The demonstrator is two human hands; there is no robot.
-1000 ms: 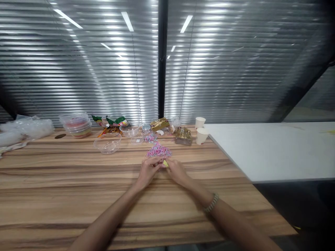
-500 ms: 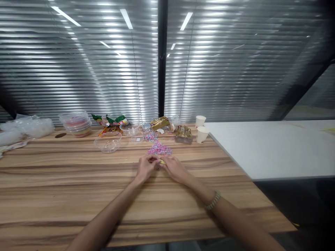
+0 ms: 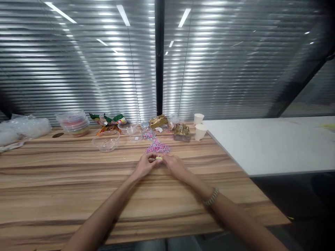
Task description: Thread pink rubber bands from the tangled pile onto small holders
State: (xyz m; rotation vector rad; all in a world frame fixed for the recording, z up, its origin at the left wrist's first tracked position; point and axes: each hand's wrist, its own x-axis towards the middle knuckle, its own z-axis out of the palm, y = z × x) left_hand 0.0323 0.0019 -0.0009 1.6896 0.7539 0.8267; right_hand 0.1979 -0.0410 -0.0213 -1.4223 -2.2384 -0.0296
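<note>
Over the wooden table, my left hand (image 3: 144, 165) pinches a small yellow piece (image 3: 159, 158) between thumb and fingers. A thin pale band or strand appears to cross the yellow piece. Fingers bent, my right hand (image 3: 175, 166) closes in on the piece's right end; its fingertips meet it there. Just beyond my hands lies a loose heap of small pink, white and blue loops or strands (image 3: 158, 146). A smaller clump of the same bits (image 3: 149, 135) sits behind it. A few such bits show beneath my fingers, partly hidden.
Clear plastic bowls (image 3: 106, 141) and stacked tubs (image 3: 73, 123) stand at the back left, beside snack packets (image 3: 108, 120). Gold wrappers (image 3: 182, 133) and two paper cups (image 3: 200, 132) are at the back right. A white table (image 3: 235, 146) adjoins the right edge.
My right fingers have shifted slightly off the yellow piece, so more of it shows, with the pale band across it. The whole view has shifted a little.
</note>
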